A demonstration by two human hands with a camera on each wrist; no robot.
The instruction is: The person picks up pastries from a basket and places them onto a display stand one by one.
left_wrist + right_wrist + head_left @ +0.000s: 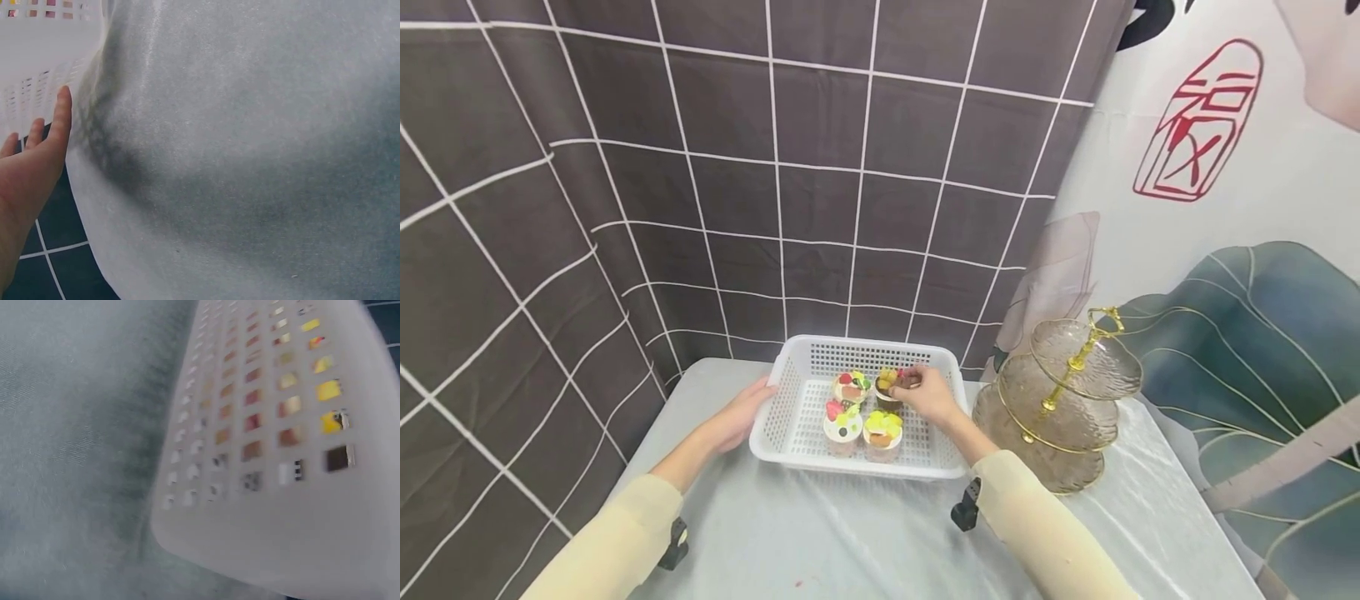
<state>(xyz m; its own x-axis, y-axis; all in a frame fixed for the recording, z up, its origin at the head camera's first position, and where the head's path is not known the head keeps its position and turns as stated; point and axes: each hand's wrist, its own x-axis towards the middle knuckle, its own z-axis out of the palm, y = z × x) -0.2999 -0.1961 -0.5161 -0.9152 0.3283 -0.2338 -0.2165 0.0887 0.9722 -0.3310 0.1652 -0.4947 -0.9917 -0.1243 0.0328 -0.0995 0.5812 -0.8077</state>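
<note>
A white perforated plastic basket holds several cupcakes topped with cream and fruit. My left hand lies along the basket's left side, its fingers extended; the left wrist view shows the hand with fingers spread against the outer wall. Inside the basket, my right hand has its thumb and fingers curled on a dark-cupped cupcake at the back right, covering part of it. Beside that one sit a red-and-green-topped cupcake, a cream cupcake with pink fruit and a yellow-topped cupcake.
A three-tier glass stand with a gold post and handle is right of the basket, close to my right forearm. Pale cloth covers the table. A dark gridded curtain hangs behind and at the left.
</note>
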